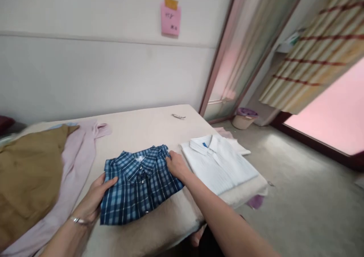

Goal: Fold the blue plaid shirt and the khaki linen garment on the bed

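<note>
A blue plaid shirt (139,188), folded into a rough rectangle with its collar away from me, lies at the near edge of the bed-like surface. My left hand (96,194) grips its left side, thumb on top and the other fingers hidden beneath. At the upper right side, near the shoulder, my right hand (176,165) pinches the cloth. Just right of that hand rests a folded white striped shirt (218,164), its collar also pointing away from me.
An olive garment (31,173) and a pale pink one (82,147) lie spread at left. Glasses or a similar thin item (178,116) sit near the back of the pale cover (136,124). A lined bin (243,119) stands on the floor beside a curtain (315,55).
</note>
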`<state>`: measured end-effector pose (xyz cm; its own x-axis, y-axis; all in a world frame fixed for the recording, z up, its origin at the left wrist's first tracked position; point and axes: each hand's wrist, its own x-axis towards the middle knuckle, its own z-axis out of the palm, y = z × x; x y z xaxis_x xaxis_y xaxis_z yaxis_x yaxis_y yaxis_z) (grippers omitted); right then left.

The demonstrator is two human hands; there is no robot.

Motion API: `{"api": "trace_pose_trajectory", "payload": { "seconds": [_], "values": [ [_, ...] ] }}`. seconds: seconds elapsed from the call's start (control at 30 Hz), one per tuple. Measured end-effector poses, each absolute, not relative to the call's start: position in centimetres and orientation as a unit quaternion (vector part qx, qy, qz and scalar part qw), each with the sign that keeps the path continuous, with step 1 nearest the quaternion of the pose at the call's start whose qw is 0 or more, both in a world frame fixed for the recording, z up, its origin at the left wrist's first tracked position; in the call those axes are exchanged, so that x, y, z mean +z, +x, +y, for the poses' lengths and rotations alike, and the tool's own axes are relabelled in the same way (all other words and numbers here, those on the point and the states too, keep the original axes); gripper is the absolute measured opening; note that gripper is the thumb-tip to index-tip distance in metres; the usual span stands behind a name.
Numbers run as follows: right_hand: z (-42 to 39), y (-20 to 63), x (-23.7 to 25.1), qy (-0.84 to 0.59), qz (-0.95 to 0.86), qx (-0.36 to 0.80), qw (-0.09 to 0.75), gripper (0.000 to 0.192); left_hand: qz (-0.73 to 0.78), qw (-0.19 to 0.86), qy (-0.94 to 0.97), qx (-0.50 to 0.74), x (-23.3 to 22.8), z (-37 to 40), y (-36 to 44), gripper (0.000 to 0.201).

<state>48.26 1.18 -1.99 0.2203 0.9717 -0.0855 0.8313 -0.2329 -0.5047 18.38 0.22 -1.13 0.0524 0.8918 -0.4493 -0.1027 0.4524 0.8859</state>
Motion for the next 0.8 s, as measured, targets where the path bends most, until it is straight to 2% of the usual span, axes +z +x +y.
{"api": "trace_pose_trajectory", "payload": {
  "seconds": [0.13, 0.3, 0.43, 0.53, 0.67, 0.8],
  "values": [
    [-0.7, 53.8, 2.1, -0.741, -0.623, 0.173, 0.181, 0.014, 0.531, 0.659, 0.359, 0.394, 0.8, -1.5, 23.0, 0.057],
    [-3.7, 65.0, 7.4, -0.751, -0.624, 0.108, 0.189, 0.016, 0.415, 0.660, 0.454, 0.431, 3.5, -1.5, 34.0, 0.060],
    [-5.0, 74.5, 9.1, -0.775, -0.601, 0.070, 0.182, 0.020, 0.332, 0.654, 0.485, 0.477, 2.3, -0.7, 43.7, 0.056],
    [-5.4, 79.8, 6.8, -0.804, -0.570, 0.069, 0.155, 0.022, 0.351, 0.643, 0.489, 0.474, -2.0, -0.4, 49.2, 0.051],
    [-6.0, 82.7, 0.2, -0.839, -0.525, 0.092, 0.109, 0.021, 0.478, 0.564, 0.542, 0.398, -7.8, -0.7, 52.5, 0.037],
    [-6.3, 83.2, -4.4, -0.861, -0.491, 0.088, 0.097, 0.029, 0.490, 0.514, 0.593, 0.380, -9.1, -1.1, 52.3, 0.036]
  ]
}}
